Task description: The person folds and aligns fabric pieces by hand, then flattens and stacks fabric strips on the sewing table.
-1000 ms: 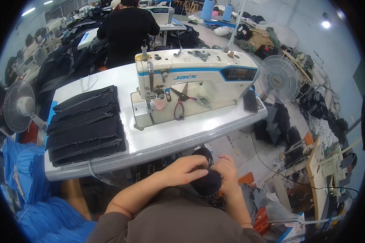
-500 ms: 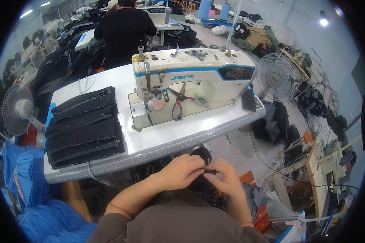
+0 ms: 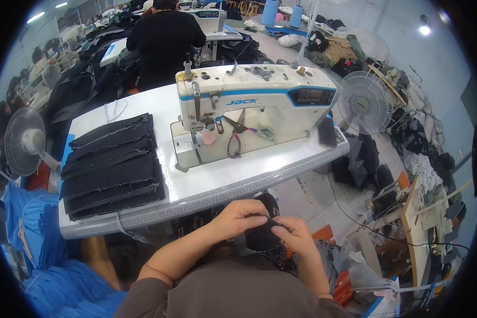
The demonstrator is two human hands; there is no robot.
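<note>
Over my lap, in front of the table edge, my left hand [image 3: 239, 217] and my right hand [image 3: 295, 233] pinch a piece of dark fabric [image 3: 262, 237] between them. The fabric hangs down below the fingers. On the table to the left lies a stack of dark fabric pieces [image 3: 114, 169] with frayed edges. A white and blue sewing machine [image 3: 259, 90] stands behind my hands. Thread snips with a striped handle [image 3: 233, 146] rest on its bed, close to a small pink piece [image 3: 209, 138].
The white table [image 3: 238, 180] has a ruler strip along its front edge. A dark phone [image 3: 327, 132] lies at its right end. Fans [image 3: 363, 100] stand on both sides. Blue fabric bundles [image 3: 37, 222] are at the lower left. A person in black [image 3: 166, 42] sits ahead.
The fabric has been turned or opened out, so more of it shows hanging below my fingers. My right hand has shifted slightly down. The camera view has moved a little.
</note>
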